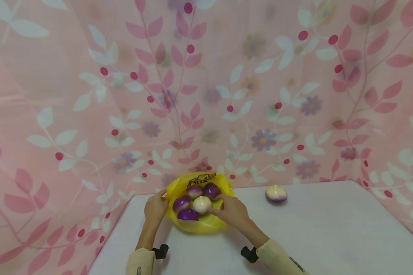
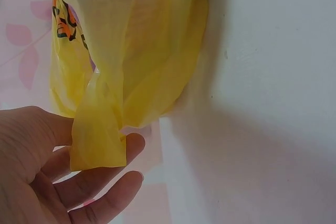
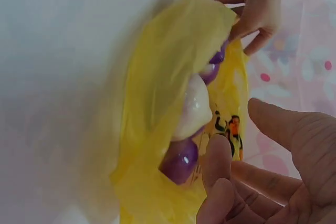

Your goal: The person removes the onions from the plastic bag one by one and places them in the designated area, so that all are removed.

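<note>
A yellow plastic bag (image 1: 200,228) with black and orange print lies on the white table, its mouth spread toward me. Inside it sit several glossy purple-and-white turnips (image 1: 202,205). My left hand (image 1: 156,208) is at the bag's left side; in the left wrist view, thumb and fingers pinch the bag's handle loop (image 2: 98,142). At the right of the mouth, my right hand (image 1: 232,211) has its fingertips close by the pale turnip (image 3: 195,107). Thumb and fingers stand apart in the right wrist view, with nothing between them. Another turnip (image 1: 276,194) rests alone on the table to the right.
The white table (image 1: 316,229) ends at a back edge just behind the bag. A pink curtain (image 1: 206,95) with leaves and flowers hangs behind it. Small black devices (image 1: 249,254) are on both wrists, below the cream sleeves (image 1: 278,258).
</note>
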### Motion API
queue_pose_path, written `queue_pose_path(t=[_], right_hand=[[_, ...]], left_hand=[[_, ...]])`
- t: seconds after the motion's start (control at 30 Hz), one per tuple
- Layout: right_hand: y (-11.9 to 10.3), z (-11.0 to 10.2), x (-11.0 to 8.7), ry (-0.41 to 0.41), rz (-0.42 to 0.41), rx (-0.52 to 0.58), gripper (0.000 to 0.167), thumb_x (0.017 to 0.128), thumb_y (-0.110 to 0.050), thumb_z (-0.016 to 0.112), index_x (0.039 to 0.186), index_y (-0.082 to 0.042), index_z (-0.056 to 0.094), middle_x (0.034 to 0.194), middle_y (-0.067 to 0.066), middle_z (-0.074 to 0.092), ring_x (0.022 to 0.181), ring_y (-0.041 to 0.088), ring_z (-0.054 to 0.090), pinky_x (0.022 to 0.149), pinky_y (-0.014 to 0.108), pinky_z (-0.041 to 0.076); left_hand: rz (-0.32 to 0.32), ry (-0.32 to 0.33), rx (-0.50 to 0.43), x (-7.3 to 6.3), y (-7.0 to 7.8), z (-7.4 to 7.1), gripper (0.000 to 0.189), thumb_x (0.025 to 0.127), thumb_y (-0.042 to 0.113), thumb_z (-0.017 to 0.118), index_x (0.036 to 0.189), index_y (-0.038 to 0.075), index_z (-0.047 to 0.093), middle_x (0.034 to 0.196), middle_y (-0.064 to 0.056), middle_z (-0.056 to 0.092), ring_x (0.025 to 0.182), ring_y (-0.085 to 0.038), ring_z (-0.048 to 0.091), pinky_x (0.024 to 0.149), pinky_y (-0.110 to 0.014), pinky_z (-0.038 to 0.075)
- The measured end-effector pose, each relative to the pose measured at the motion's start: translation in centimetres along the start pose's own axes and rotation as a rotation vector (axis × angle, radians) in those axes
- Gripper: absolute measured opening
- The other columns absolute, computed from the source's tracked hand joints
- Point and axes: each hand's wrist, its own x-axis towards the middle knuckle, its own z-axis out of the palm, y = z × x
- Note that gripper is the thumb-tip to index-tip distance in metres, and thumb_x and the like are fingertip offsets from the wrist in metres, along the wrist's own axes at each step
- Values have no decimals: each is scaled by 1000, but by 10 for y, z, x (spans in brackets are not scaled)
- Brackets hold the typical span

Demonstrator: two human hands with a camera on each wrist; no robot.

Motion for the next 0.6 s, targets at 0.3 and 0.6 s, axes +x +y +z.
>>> queue_pose_path(t=[0.3,0.6], right_hand=[[-14,16,2,-46,8,29,47,80,-41,79,108,-6,68,69,-7,57,57,11,50,48,27,40],[-30,28,10,-140,76,131,58,81,-45,78,115,-1,63,80,1,70,50,11,58,49,30,46]], left_hand=[[-9,-11,11,-2,2,0,39,86,9,70,124,3,67,94,-19,73,77,-36,69,58,-45,53],[15,6,2,0,3,1,38,86,8,70,124,4,68,94,-19,73,74,-34,70,53,-41,52]])
